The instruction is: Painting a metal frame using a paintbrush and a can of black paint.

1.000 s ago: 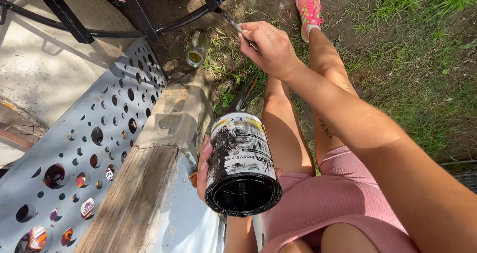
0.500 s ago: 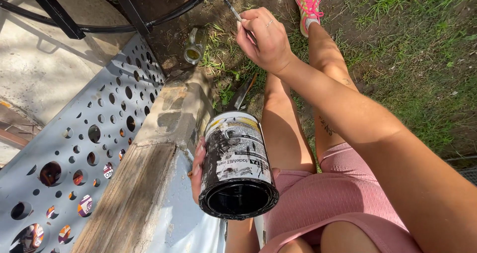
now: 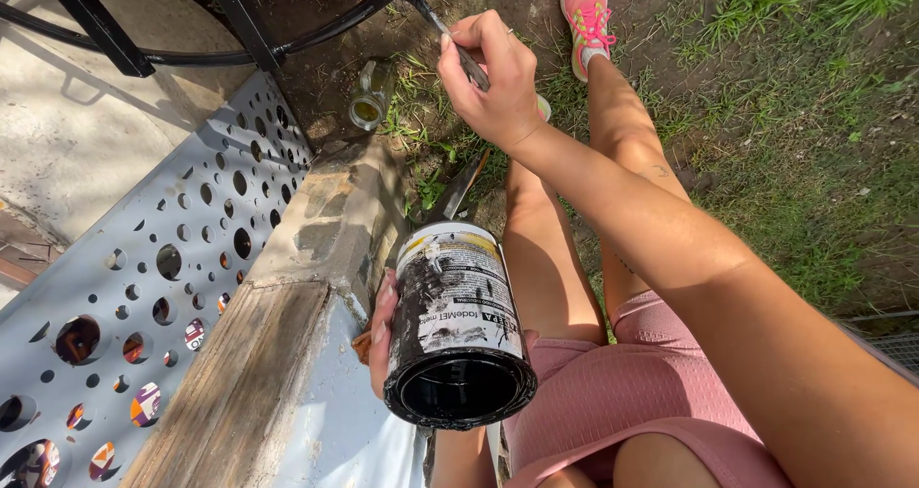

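— What do we count here?

— We count one paint can (image 3: 458, 325), one thin brush (image 3: 450, 36), one glass jar (image 3: 369, 95) lying in the dirt at upper centre, one pink shoe (image 3: 586, 14), and two hands.

— How are we holding things?

— Our left hand (image 3: 383, 330) wraps the can from behind at lower centre, tilted with its open mouth toward us. Our right hand (image 3: 493, 81), upper centre, pinches the brush handle in closed fingers, its tip against the black metal frame (image 3: 244, 23) at the top.

— What can't we make out?

— Most of the left hand is hidden behind the can; only fingertips show. The can's inside is too dark to read. The frame is cut off by the top edge.

— And surfaces?

— The can is a cylinder, its label smeared with black paint. At left lies a grey panel (image 3: 144, 287) punched with round holes, beside a rough stone ledge (image 3: 325, 229) and weathered wood.
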